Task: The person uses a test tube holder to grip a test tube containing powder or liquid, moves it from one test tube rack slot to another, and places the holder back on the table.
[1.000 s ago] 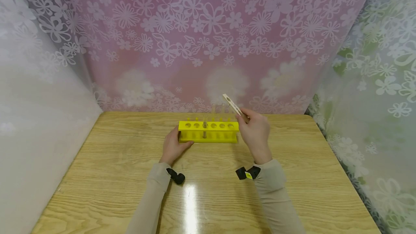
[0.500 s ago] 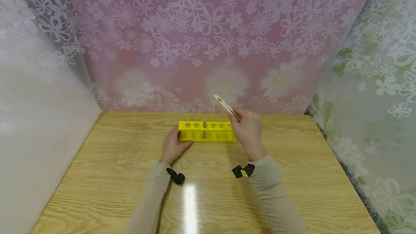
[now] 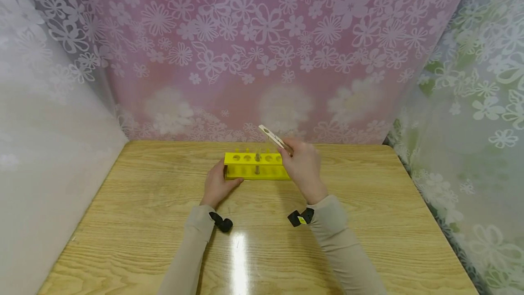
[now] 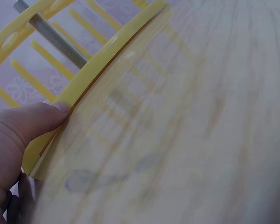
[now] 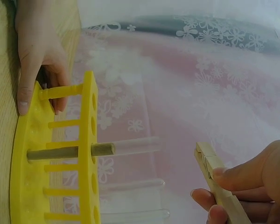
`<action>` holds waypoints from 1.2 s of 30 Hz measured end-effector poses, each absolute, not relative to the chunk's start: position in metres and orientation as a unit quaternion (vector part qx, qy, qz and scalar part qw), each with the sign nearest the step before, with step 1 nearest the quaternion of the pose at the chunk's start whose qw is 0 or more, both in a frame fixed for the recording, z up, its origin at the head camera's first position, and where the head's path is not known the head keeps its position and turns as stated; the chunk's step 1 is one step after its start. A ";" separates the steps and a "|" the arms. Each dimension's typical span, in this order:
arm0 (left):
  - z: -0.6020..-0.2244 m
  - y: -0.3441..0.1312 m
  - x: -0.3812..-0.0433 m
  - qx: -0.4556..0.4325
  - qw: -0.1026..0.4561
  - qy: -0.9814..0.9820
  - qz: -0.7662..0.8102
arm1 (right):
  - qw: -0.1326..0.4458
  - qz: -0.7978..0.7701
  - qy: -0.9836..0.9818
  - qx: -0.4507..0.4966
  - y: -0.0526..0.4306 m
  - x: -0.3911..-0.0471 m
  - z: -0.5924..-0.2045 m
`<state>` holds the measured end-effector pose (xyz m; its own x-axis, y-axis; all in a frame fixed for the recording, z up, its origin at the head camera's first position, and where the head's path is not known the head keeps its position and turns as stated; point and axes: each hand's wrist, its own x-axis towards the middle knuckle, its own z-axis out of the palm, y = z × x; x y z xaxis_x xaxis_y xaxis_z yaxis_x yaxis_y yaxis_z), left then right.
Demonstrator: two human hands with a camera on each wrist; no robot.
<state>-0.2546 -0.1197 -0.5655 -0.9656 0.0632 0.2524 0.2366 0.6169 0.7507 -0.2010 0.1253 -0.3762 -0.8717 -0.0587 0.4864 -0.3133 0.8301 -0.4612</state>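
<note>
The right hand [image 3: 304, 167] pinches a wooden clamp [image 3: 273, 138] in its fingers; the left hand [image 3: 218, 185] grips the yellow rack [image 3: 249, 166]. The clamp may knock the glass tubes [image 5: 130, 187] over.

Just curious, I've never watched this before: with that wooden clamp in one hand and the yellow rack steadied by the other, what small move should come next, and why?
Probably ease the wooden clamp left and down toward the test tube standing in the yellow rack. The right hand grips the clamp above the rack, apart from the tube, while the left hand holds the rack's end.
</note>
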 end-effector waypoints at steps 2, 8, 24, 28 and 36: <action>-0.566 -0.120 -0.255 -0.085 0.102 -0.893 -0.429 | 0.228 0.272 -0.929 0.103 0.124 -0.201 -0.377; -0.566 -0.120 -0.255 -0.085 0.105 -0.892 -0.431 | 0.229 0.269 -0.928 0.117 0.122 -0.202 -0.382; -0.563 -0.118 -0.256 -0.073 0.093 -0.896 -0.428 | 0.213 0.273 -0.927 0.147 0.121 -0.206 -0.390; -0.563 -0.118 -0.257 -0.074 0.097 -0.897 -0.425 | 0.211 0.269 -0.929 0.146 0.121 -0.207 -0.391; -0.566 -0.118 -0.259 -0.079 0.107 -0.898 -0.420 | 0.208 0.265 -0.932 0.136 0.121 -0.207 -0.392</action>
<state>-0.2592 -0.1181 -0.5663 -0.9647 0.0523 0.2580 0.2316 0.6344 0.7374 -0.2066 0.1209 -0.3919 -0.8766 -0.1437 0.4592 -0.3642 0.8219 -0.4379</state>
